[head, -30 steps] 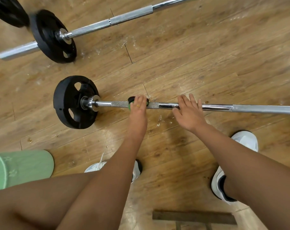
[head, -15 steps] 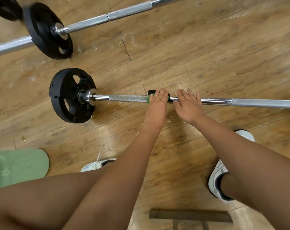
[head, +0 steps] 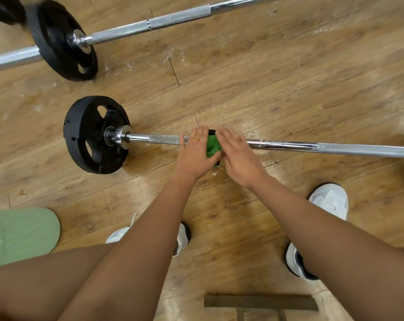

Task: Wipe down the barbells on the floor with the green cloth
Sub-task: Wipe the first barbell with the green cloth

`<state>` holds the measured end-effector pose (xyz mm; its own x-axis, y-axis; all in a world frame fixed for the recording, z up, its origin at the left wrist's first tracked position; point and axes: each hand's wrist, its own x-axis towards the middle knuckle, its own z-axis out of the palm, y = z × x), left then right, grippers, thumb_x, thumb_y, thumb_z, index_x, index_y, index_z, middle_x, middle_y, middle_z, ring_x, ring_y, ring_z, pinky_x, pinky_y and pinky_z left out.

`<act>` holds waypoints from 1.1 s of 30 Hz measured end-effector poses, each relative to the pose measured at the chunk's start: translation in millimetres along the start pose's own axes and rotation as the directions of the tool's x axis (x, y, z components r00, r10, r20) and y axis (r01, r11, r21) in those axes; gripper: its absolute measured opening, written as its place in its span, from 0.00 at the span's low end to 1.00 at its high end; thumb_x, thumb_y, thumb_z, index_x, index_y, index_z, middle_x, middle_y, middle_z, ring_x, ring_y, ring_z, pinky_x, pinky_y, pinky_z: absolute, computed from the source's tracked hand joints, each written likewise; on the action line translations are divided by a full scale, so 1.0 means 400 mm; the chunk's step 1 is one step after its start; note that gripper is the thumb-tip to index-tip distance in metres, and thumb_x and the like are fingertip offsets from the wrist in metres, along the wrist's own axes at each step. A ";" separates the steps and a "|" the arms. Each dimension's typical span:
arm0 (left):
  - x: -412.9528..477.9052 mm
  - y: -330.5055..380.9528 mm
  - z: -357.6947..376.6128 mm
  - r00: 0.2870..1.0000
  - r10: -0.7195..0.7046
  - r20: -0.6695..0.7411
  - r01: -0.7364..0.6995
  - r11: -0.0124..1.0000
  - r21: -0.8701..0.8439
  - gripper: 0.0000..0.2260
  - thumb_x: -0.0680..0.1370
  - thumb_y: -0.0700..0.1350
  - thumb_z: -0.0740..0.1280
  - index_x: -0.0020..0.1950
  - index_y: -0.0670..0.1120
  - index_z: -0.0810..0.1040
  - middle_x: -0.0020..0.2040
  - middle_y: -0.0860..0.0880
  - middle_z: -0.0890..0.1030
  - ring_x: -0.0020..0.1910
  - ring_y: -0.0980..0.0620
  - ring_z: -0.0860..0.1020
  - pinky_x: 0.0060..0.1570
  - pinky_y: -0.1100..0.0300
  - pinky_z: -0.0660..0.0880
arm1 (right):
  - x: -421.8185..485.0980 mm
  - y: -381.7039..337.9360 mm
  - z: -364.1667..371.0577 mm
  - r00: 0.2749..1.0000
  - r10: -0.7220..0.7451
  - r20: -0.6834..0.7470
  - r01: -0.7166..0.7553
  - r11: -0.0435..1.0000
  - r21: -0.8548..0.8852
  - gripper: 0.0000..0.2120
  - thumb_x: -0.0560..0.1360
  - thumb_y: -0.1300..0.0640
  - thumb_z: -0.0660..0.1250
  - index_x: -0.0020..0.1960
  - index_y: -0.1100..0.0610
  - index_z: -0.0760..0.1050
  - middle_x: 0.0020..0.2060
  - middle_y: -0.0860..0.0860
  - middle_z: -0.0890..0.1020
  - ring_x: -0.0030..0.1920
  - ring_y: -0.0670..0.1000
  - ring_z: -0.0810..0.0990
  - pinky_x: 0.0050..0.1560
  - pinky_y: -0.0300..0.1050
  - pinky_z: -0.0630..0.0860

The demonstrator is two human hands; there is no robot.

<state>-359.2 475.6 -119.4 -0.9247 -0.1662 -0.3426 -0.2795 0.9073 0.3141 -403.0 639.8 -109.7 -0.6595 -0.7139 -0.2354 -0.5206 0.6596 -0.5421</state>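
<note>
The near barbell (head: 300, 147) lies across the wooden floor, with a black plate (head: 90, 135) on its left end. A bunched green cloth (head: 213, 145) sits on the chrome shaft between my two hands. My left hand (head: 195, 151) lies over the bar just left of the cloth, fingers draped across the shaft and thumb side against the cloth, holding it. My right hand (head: 238, 154) is blurred; it covers the bar just right of the cloth with straight fingers, and its thumb edge touches the cloth. A second barbell (head: 178, 18) lies farther away.
The far barbell carries a black plate (head: 64, 42) at upper left, and another plate (head: 4, 9) shows in the corner. A green mat (head: 20, 235) lies at left. My white shoes (head: 328, 200) stand near the bar. A dark flat bar (head: 261, 302) lies at the bottom.
My left hand slid the cloth right along the shaft up to the right hand, then eased back left. The right hand shifted left, and the cloth now shows between the hands.
</note>
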 end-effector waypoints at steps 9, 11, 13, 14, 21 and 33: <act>-0.049 -0.113 -0.035 0.999 -0.044 -0.017 0.044 0.999 0.025 0.26 0.86 0.54 0.48 0.83 0.46 0.52 0.83 0.48 0.54 0.82 0.50 0.49 0.79 0.45 0.44 | 0.035 -0.049 0.012 0.997 0.077 0.003 -0.076 0.987 -0.145 0.34 0.81 0.46 0.56 0.82 0.57 0.50 0.79 0.57 0.58 0.80 0.56 0.52 0.80 0.53 0.45; -0.047 -0.100 -0.027 0.997 -0.060 -0.038 0.059 0.998 -0.035 0.24 0.87 0.48 0.49 0.83 0.45 0.53 0.83 0.48 0.54 0.82 0.50 0.49 0.78 0.46 0.44 | 0.052 -0.079 0.028 0.994 0.111 0.009 -0.105 0.961 -0.258 0.38 0.79 0.39 0.57 0.82 0.55 0.49 0.78 0.60 0.59 0.80 0.61 0.52 0.80 0.57 0.47; -0.042 -0.086 -0.024 0.995 -0.086 -0.052 0.081 0.993 -0.091 0.24 0.86 0.46 0.50 0.83 0.43 0.55 0.83 0.47 0.55 0.82 0.49 0.49 0.78 0.47 0.44 | 0.070 -0.102 0.044 0.988 0.154 -0.009 -0.149 0.936 -0.318 0.38 0.80 0.40 0.59 0.81 0.57 0.49 0.78 0.62 0.57 0.80 0.62 0.49 0.79 0.59 0.47; -0.040 -0.086 -0.025 0.995 -0.089 -0.046 0.084 0.991 -0.103 0.24 0.86 0.45 0.51 0.82 0.43 0.55 0.83 0.47 0.55 0.82 0.49 0.49 0.78 0.47 0.44 | 0.079 -0.107 0.050 0.986 0.165 -0.020 -0.162 0.928 -0.335 0.36 0.81 0.43 0.59 0.81 0.58 0.48 0.79 0.61 0.55 0.80 0.62 0.48 0.79 0.59 0.46; -0.037 -0.083 -0.032 0.994 -0.104 -0.046 0.097 0.987 -0.127 0.24 0.87 0.46 0.51 0.82 0.43 0.55 0.83 0.46 0.55 0.82 0.49 0.49 0.78 0.48 0.43 | 0.064 -0.054 0.039 0.998 0.052 -0.024 -0.057 0.919 -0.389 0.36 0.78 0.70 0.57 0.81 0.62 0.44 0.81 0.60 0.49 0.81 0.60 0.42 0.80 0.56 0.43; -0.043 -0.093 -0.044 0.997 -0.076 0.006 0.076 0.994 -0.083 0.24 0.87 0.46 0.49 0.83 0.44 0.52 0.83 0.48 0.52 0.82 0.50 0.46 0.78 0.50 0.42 | 0.059 -0.054 0.055 0.995 0.084 -0.056 -0.099 0.918 -0.384 0.36 0.77 0.72 0.57 0.81 0.63 0.44 0.80 0.61 0.48 0.81 0.61 0.43 0.79 0.55 0.40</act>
<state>-337.2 437.9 -109.7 -0.8991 -0.2324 -0.3711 -0.3699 0.8566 0.3597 -395.5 603.3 -121.4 -0.7300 -0.6418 -0.2349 -0.6208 0.7665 -0.1647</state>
